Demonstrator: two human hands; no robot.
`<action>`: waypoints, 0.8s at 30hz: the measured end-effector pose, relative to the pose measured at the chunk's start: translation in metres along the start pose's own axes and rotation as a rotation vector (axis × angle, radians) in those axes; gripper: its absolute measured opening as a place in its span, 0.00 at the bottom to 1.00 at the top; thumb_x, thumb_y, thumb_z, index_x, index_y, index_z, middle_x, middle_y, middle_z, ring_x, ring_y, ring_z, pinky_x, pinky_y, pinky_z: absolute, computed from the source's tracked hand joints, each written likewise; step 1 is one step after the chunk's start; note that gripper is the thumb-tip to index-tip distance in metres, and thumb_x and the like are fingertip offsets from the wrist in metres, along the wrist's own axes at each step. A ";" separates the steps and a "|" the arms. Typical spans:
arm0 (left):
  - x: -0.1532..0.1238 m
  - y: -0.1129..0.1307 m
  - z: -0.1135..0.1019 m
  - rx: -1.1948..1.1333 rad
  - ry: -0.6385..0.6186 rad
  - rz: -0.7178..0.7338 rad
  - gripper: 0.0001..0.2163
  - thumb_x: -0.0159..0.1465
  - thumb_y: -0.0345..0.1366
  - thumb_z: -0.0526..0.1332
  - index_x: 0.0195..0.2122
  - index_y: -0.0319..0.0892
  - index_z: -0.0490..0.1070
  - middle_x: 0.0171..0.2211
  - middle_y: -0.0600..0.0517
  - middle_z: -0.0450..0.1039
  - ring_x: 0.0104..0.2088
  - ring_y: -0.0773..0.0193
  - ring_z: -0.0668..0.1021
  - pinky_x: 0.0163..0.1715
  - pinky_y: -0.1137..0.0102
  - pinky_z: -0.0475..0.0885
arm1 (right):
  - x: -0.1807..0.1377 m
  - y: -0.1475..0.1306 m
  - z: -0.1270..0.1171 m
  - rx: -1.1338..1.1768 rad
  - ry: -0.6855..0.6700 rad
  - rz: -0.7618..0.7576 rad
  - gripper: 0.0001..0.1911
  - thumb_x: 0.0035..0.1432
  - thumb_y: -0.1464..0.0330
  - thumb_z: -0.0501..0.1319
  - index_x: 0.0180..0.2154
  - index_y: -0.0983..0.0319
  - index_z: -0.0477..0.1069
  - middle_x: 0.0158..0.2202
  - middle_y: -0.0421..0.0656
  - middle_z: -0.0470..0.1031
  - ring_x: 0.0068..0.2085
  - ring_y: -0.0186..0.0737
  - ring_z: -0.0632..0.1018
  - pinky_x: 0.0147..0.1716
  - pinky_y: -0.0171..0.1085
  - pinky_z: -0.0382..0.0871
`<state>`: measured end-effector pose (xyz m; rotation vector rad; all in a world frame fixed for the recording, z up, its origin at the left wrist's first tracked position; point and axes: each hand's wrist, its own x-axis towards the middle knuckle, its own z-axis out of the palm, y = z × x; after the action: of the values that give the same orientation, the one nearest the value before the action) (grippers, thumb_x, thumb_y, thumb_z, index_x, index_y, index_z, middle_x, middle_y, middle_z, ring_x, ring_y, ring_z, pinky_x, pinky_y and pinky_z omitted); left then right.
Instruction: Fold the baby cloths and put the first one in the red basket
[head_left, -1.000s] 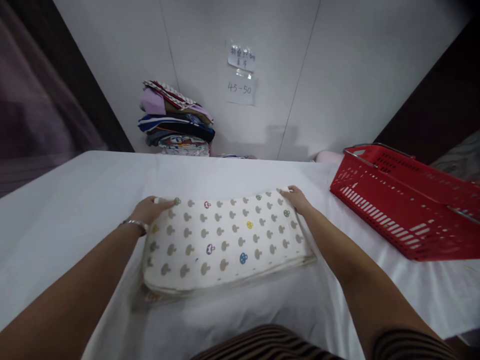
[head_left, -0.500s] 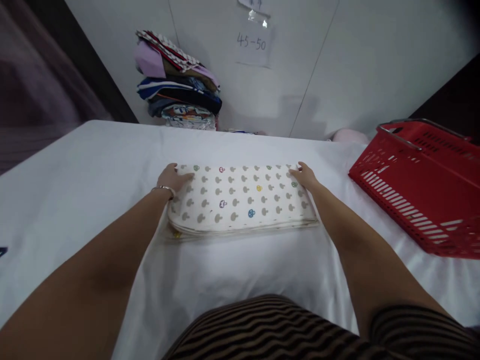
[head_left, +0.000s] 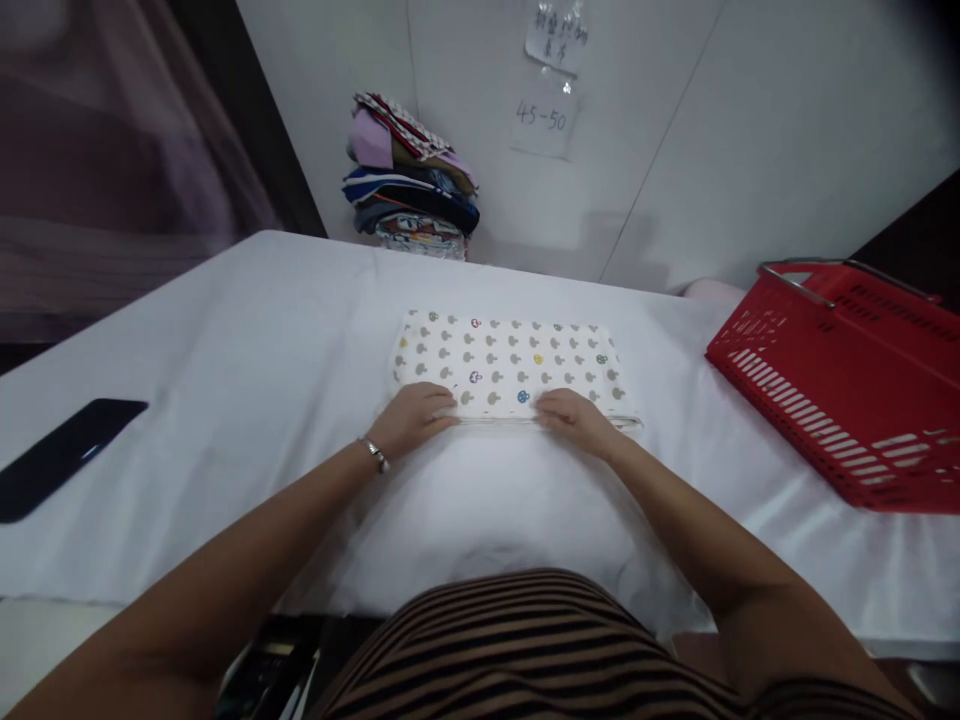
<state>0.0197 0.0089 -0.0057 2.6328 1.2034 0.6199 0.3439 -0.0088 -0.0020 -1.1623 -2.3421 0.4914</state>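
Note:
A folded white cloth (head_left: 510,352) printed with small grey and coloured mushrooms lies flat on the white-covered table (head_left: 315,330). My left hand (head_left: 414,416) is closed on its near edge, left of the middle, with fingers on top and the thumb at the fold. Right of the middle, my right hand (head_left: 576,418) grips the same near edge in a similar pinch. Several layers show along that edge between and beside the hands. The cloth's far edge is untouched.
A red plastic basket (head_left: 840,390) with metal handles stands on the right. On the left lies a black phone (head_left: 64,455). A stack of folded fabrics (head_left: 412,180) rises behind the table's far edge, by a wall with paper signs (head_left: 544,118).
Both hands have moved from the cloth's far corners to its near edge and closer together. The camera view has shifted, bringing the phone into sight.

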 end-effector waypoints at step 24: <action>0.004 0.031 0.016 0.216 -0.042 -0.033 0.15 0.67 0.39 0.46 0.41 0.43 0.71 0.41 0.47 0.73 0.43 0.59 0.71 0.42 0.64 0.64 | -0.007 -0.007 0.025 -0.131 0.055 0.025 0.16 0.59 0.61 0.54 0.47 0.57 0.72 0.45 0.47 0.71 0.47 0.47 0.69 0.48 0.47 0.63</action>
<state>0.0505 -0.0085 -0.0084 2.7771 1.3694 0.4489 0.3290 -0.0209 -0.0213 -1.2490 -2.3447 0.3140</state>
